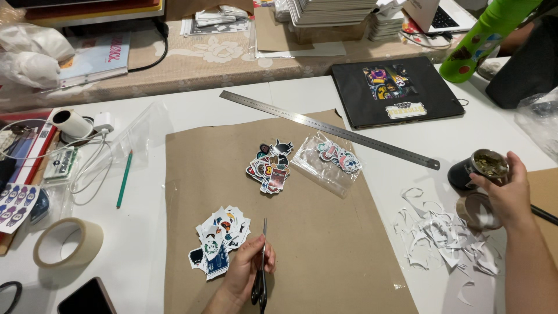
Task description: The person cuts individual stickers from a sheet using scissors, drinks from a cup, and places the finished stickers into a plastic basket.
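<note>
Scissors (260, 273) in left hand (247, 270); sticker pile (221, 239) just beside.

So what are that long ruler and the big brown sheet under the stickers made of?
The ruler looks like steel: silvery-grey, thin, with a dull sheen. The brown sheet seems to be kraft paper: matte, tan, faintly creased. The left hand rests on it holding scissors.
</note>
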